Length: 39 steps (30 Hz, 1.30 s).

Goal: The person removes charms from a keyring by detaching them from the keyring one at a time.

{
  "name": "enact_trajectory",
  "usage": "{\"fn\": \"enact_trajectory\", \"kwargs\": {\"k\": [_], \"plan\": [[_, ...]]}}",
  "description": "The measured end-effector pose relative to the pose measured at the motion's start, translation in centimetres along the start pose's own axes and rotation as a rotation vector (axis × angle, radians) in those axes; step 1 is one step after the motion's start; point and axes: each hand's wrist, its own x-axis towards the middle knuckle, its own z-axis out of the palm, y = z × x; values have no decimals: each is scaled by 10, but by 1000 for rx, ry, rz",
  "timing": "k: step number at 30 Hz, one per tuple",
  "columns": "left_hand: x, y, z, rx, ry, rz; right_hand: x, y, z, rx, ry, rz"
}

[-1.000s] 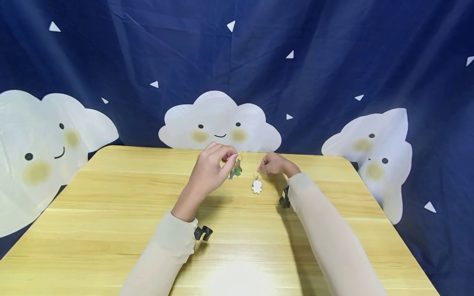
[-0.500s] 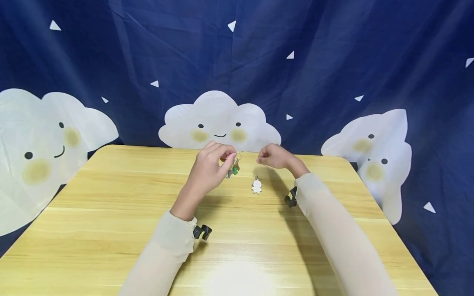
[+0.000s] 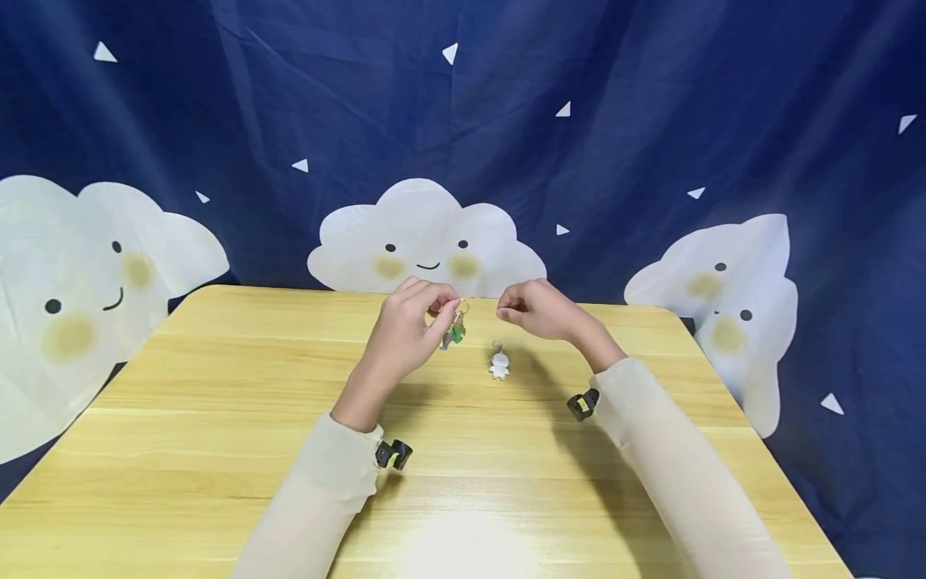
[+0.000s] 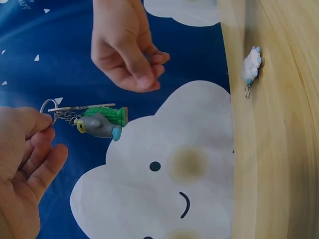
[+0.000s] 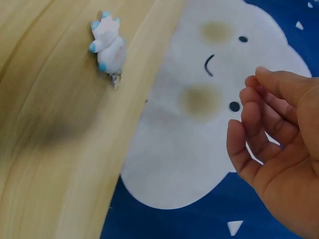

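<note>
Item 1: key ring (image 4: 46, 102), thin metal hoop. Location: just left of centre in the head view, left edge of the left-wrist view. Pinched between the thumb and fingers of the left hand (image 3: 412, 334) and hanging above the surface (image 3: 253, 466); the other fingers are bent in the left-wrist view.

Item 2: green charm (image 4: 117, 115), ribbed, on the key ring by a short chain.

Item 3: grey charm (image 4: 98, 125), with yellow at its chain end and a light-blue tip, overlapping the green charm in the left-wrist view.

Item 4: flat metal piece (image 4: 82, 107), slim, seen edge-on beside the green charm; exact form cannot be told.

Item 5: white figure (image 3: 499, 366), blue-tipped, with a small metal ring. Lies on the surface near the middle of the head view, upper left of the right-wrist view, apart from both hands.

Item 6: right hand (image 3: 542, 311), right of centre in the head view, raised above the surface beyond the white figure; fingers loosely curled, thumb near the fingertips.

Setting: beige sleeves (image 3: 318, 494), black wrist mounts (image 3: 394, 455), pale wood-grain surface; dark-blue curtain (image 3: 362, 96) across the top, printed with white clouds (image 3: 423, 229) and triangles.
</note>
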Motion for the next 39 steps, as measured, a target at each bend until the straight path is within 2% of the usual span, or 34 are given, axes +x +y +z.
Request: {"fn": "enact_trajectory", "kwargs": {"k": [8, 15, 19, 27, 34, 39], "plan": [[-1, -1, 1, 7, -2, 7, -16, -24, 0, 9, 98, -119], [-2, -1, 1, 11, -1, 14, -23, -45, 7, 2, 229, -251], [-2, -1, 1, 13, 1, 17, -24, -56, 13, 32, 307, -291], [-1, 1, 1, 7, -4, 14, -26, -68, 21, 117, 405, -278], [0, 3, 2, -21, -12, 1, -27, -68, 26, 165, 452, -244], [0, 4, 1, -38, -28, -16, -25, -66, 29, 181, 478, -252]]}}
